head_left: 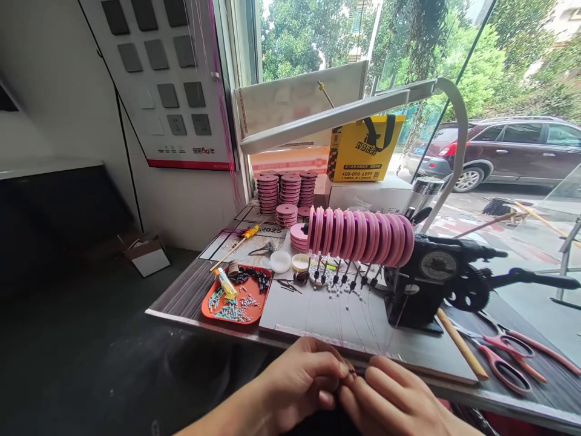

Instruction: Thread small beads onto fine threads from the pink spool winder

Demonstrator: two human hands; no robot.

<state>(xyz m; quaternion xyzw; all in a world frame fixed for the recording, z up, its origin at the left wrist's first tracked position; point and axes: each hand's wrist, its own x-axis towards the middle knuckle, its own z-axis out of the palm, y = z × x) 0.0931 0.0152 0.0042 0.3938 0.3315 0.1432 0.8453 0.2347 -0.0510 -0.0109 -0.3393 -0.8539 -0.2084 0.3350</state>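
Hands meet at bottom centre, just below the table's (pixel 181 297) front edge. L hand (pixel 302 378) and R hand (pixel 399 396) are fingertip to fingertip, both pinching a small dark bit (pixel 351 370); too small to tell what it is. Fingers curled, thumbs on top, hands touching at the tips.

Thin threads (pixel 363 327) run across the grey mat (pixel 318 315) toward the hands, from a row of pink spools (pixel 361 236) on a black winder (pixel 436 272). Small clips w/ beads hang under the row.

Left of mat: orange tray (pixel 236 297) w/ mixed beads and a small bottle. Behind it, two round lids (pixel 280 261) and a yellow-handled tool (pixel 249 232). More spools in stacks (pixel 288 191) by the window.

Right of mat: wooden stick (pixel 460 345) lying at an angle, near orange-red scissors (pixel 508 357). White lamp (pixel 345 112) arches over the bench; yellow bag (pixel 363 148) behind it. Outside, a dark red car (pixel 499 148).
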